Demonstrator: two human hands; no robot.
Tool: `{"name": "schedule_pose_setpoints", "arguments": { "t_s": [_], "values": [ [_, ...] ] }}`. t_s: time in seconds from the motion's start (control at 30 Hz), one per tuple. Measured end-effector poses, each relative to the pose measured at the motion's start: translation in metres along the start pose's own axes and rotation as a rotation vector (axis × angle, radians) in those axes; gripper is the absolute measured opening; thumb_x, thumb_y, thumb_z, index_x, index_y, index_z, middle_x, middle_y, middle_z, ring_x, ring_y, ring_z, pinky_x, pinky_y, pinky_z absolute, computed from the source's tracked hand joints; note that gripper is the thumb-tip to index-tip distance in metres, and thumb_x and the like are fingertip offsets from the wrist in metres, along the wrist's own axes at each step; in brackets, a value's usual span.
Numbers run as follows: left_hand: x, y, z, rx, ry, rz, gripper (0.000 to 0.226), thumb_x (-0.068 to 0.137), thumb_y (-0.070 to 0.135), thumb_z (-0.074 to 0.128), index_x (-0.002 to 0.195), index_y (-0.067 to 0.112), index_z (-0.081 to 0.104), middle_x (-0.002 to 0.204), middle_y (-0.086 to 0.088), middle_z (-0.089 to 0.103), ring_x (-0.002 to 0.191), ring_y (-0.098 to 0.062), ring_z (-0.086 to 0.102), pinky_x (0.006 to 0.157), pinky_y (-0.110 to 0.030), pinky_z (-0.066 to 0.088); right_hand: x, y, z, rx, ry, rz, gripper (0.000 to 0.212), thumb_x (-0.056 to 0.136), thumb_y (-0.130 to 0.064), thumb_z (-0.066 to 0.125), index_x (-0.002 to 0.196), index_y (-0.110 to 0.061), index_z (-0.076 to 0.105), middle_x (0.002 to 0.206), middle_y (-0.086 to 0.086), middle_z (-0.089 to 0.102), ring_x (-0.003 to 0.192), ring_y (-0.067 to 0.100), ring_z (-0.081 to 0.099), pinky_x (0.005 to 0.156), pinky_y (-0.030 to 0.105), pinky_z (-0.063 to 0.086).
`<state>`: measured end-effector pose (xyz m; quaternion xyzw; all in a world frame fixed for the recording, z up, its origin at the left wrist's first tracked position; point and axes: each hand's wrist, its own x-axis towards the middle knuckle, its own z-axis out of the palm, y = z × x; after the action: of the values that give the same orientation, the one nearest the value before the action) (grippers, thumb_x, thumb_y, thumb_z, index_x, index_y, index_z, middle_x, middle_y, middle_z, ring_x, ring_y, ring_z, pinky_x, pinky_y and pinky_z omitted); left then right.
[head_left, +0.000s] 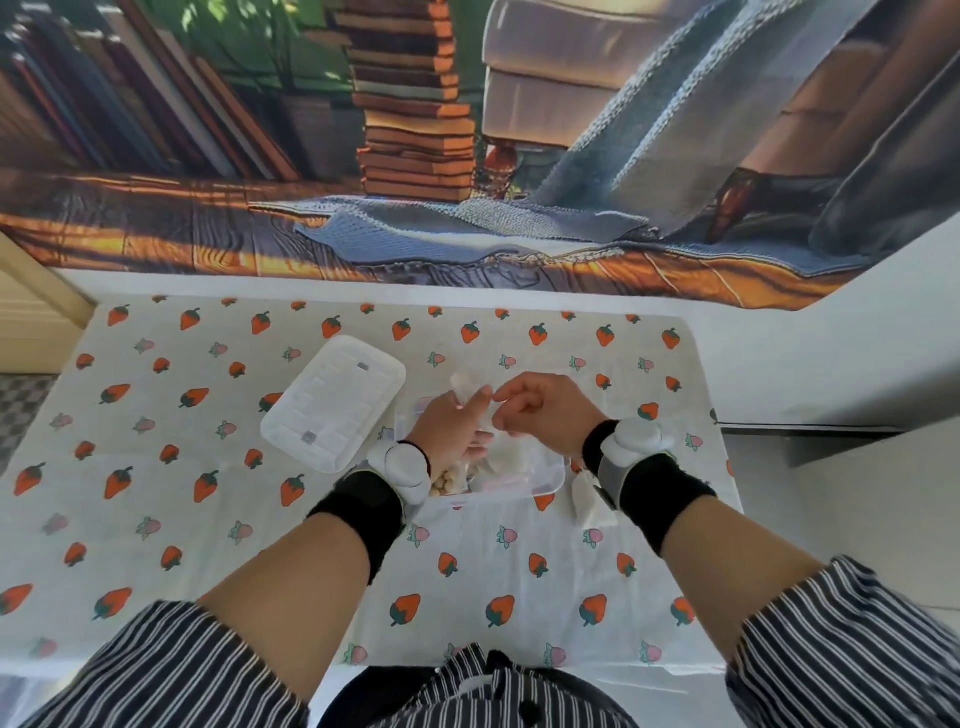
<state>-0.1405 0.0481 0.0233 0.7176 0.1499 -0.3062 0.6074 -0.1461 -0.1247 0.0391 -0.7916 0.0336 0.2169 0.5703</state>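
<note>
Strawberry tablecloth (208, 519); lid (332, 402) beside box (548, 480); left hand (449, 421), right hand (545, 410) pinch sachet (462, 384).

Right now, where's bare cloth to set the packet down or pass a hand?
Free: tablecloth between the open box and the near edge; the wide stretch left of the lid; the far strip beyond the hands. Crowded: the centre, where left hand and right hand hold a packet over the box, lid close on its left, loose sachet at its right.
</note>
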Motion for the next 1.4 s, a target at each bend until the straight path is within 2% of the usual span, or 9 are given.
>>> {"name": "schedule_pose_setpoints", "arguments": {
  "t_s": [0.07, 0.2, 0.4, 0.53, 0.63, 0.8, 0.97, 1.2, 1.4],
  "values": [
    [-0.001, 0.002, -0.002, -0.063, 0.023, 0.007, 0.024, 0.102, 0.035, 0.059, 0.111, 0.013, 0.064, 0.105, -0.016, 0.075, 0.094, -0.028, 0.075, 0.085, -0.043, 0.063, -0.002, -0.003, -0.001, 0.014, -0.027, -0.002, 0.021, 0.081, -0.004, 0.075, 0.1, -0.012, 0.07, 0.086, 0.008, 0.077, 0.09, 0.028, 0.073, 0.087, 0.04, 0.06],
    [-0.005, -0.001, -0.012, -0.034, 0.052, 0.097, 0.02, 0.097, 0.019, 0.065, 0.118, 0.018, 0.063, 0.116, -0.012, 0.07, 0.102, -0.028, 0.071, 0.084, -0.046, 0.063, -0.001, -0.011, 0.001, 0.064, -0.06, 0.042, 0.014, 0.085, -0.008, 0.074, 0.099, -0.01, 0.071, 0.092, 0.014, 0.076, 0.094, 0.025, 0.073, 0.079, 0.032, 0.06],
    [-0.017, -0.005, -0.026, 0.51, 0.2, 0.374, 0.03, 0.097, 0.029, 0.06, 0.124, 0.017, 0.064, 0.11, 0.003, 0.071, 0.102, -0.02, 0.066, 0.087, -0.031, 0.05, 0.006, -0.036, 0.009, 0.014, 0.067, 0.098, 0.046, 0.087, -0.054, 0.067, 0.087, -0.009, 0.074, 0.083, 0.005, 0.075, 0.067, 0.012, 0.067, 0.058, 0.02, 0.043],
    [-0.022, -0.005, -0.033, 0.599, 0.27, 0.437, 0.013, 0.096, 0.029, 0.064, 0.099, 0.016, 0.063, 0.09, 0.013, 0.065, 0.086, -0.013, 0.06, 0.072, -0.028, 0.046, 0.011, -0.051, 0.023, -0.053, -0.031, 0.159, 0.057, 0.084, -0.066, 0.062, 0.085, -0.011, 0.078, 0.079, 0.002, 0.076, 0.064, 0.01, 0.064, 0.058, 0.024, 0.045],
    [-0.018, -0.007, -0.039, 0.655, 0.304, 0.469, 0.027, 0.09, 0.045, 0.067, 0.095, 0.019, 0.064, 0.081, 0.005, 0.067, 0.076, -0.015, 0.063, 0.068, -0.033, 0.052, 0.015, -0.054, 0.032, -0.087, -0.051, 0.17, 0.049, 0.082, -0.06, 0.067, 0.083, -0.013, 0.079, 0.084, 0.01, 0.076, 0.066, 0.011, 0.062, 0.058, 0.024, 0.045],
    [-0.02, -0.003, -0.043, 0.684, 0.322, 0.464, 0.034, 0.086, 0.042, 0.072, 0.083, 0.02, 0.046, 0.067, 0.004, 0.051, 0.061, -0.016, 0.05, 0.053, -0.031, 0.037, 0.019, -0.056, 0.038, -0.02, -0.027, 0.161, 0.019, 0.085, -0.023, 0.07, 0.08, -0.006, 0.074, 0.081, 0.011, 0.075, 0.065, 0.015, 0.064, 0.052, 0.023, 0.042],
    [-0.023, -0.005, -0.049, 0.711, 0.342, 0.448, 0.037, 0.083, 0.043, 0.076, 0.093, 0.023, 0.045, 0.07, 0.009, 0.052, 0.067, -0.017, 0.053, 0.055, -0.031, 0.036, 0.021, -0.063, 0.043, -0.011, -0.064, 0.173, 0.036, 0.081, -0.044, 0.075, 0.079, -0.008, 0.077, 0.079, 0.005, 0.076, 0.067, 0.011, 0.063, 0.059, 0.025, 0.044],
    [-0.027, -0.005, -0.052, 0.776, 0.398, 0.411, 0.055, 0.078, 0.057, 0.076, 0.104, 0.022, 0.044, 0.073, 0.003, 0.056, 0.073, -0.023, 0.057, 0.062, -0.038, 0.05, 0.023, -0.065, 0.049, -0.078, -0.119, 0.13, 0.015, 0.079, -0.017, 0.07, 0.074, -0.003, 0.074, 0.071, 0.002, 0.069, 0.065, 0.012, 0.055, 0.059, 0.025, 0.044],
    [-0.03, -0.006, -0.056, 0.779, 0.406, 0.385, 0.059, 0.079, 0.057, 0.076, 0.112, 0.023, 0.041, 0.073, 0.011, 0.051, 0.075, -0.021, 0.057, 0.06, -0.032, 0.044, 0.023, -0.07, 0.053, -0.079, -0.147, 0.129, 0.019, 0.079, -0.034, 0.08, 0.081, -0.015, 0.077, 0.079, 0.006, 0.073, 0.069, 0.007, 0.06, 0.061, 0.02, 0.047]
  ]
}}
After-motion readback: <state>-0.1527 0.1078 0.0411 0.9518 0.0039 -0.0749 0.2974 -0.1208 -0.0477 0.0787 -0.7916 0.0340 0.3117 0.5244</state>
